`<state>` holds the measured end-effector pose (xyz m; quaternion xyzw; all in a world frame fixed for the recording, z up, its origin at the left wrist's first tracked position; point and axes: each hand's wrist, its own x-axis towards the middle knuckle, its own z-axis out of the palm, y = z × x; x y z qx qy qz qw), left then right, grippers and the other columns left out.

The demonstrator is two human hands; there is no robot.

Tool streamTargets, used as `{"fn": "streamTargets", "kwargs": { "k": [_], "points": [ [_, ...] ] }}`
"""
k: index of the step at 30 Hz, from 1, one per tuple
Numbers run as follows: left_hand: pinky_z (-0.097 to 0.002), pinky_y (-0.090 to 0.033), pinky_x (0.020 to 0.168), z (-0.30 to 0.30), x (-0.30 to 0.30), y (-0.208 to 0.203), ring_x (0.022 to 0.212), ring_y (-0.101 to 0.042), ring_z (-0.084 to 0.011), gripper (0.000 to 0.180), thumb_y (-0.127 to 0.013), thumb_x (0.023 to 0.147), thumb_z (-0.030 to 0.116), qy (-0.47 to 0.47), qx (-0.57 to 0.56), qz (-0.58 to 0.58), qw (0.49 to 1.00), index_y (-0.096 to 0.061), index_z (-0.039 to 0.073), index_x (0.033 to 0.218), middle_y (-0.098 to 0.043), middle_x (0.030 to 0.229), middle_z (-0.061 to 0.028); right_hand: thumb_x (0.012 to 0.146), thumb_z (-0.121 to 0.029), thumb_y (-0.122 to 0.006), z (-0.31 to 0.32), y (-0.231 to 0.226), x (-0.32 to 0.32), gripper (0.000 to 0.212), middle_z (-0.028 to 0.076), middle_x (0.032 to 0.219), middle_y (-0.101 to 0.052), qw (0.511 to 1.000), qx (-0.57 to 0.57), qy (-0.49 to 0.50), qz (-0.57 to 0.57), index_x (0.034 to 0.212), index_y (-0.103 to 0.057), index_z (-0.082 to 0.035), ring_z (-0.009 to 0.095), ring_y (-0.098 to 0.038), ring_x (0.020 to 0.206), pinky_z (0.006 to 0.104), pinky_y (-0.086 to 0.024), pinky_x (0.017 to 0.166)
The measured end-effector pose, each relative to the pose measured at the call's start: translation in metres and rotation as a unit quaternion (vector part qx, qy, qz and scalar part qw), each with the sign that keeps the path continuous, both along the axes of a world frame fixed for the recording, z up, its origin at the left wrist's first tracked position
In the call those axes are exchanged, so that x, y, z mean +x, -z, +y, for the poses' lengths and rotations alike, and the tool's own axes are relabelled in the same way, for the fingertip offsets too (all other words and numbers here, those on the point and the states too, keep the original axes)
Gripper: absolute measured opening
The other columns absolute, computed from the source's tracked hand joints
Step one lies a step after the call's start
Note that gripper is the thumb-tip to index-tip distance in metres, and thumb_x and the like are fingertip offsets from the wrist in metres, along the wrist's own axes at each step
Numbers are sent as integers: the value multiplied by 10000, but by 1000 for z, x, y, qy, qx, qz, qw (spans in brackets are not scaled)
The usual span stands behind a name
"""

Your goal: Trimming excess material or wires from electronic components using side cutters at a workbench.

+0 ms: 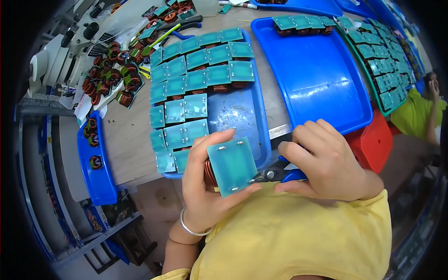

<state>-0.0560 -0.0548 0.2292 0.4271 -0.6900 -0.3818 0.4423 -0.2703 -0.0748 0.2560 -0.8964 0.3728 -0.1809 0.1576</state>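
Observation:
My left hand (199, 186) is closed around a copper-wound coil on a square green circuit board (232, 165), gripping it by its edges. The board's flat face is turned up, with small solder joints near its corners; most of the copper winding (209, 173) is hidden behind it. In my right hand (324, 161) is a pair of blue-handled cutting pliers (270, 175), its jaws at the board's lower right corner. Whether the jaws are closed on a lead there is too small to tell. Just beyond my left hand lies a blue tray (235, 112) with rows of similar boards.
A second blue tray (322, 93) holds a few boards at its far end. Beside it are a green tray (377, 105) full of boards and a red stool (372, 142). Loose coils (105, 77) and a narrow blue bin (99, 172) lie left. A person (415, 112) sits far right.

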Motion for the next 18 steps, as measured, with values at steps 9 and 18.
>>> {"fn": "streamTargets", "kwargs": {
  "k": [9,18],
  "points": [
    [-267,-489,695,2,-11,-4,900,-553,-213,680,-832,594,144,-10,-79,-61,995,-483,-10,1157,-526,1056,-136,696,-466,-652,7,22,-9,487,94,708,-416,996,-63,-18,-53,821,-514,-16,253,-445,620,353,-356,561],
    [-318,-466,712,14,-33,-3,859,-551,-258,634,-810,606,91,70,-14,-108,992,-495,-12,1147,-543,999,-137,677,-452,-681,40,66,-30,479,83,660,-428,991,-69,13,-114,789,-508,-20,253,-457,542,339,-367,486]
  ]
}}
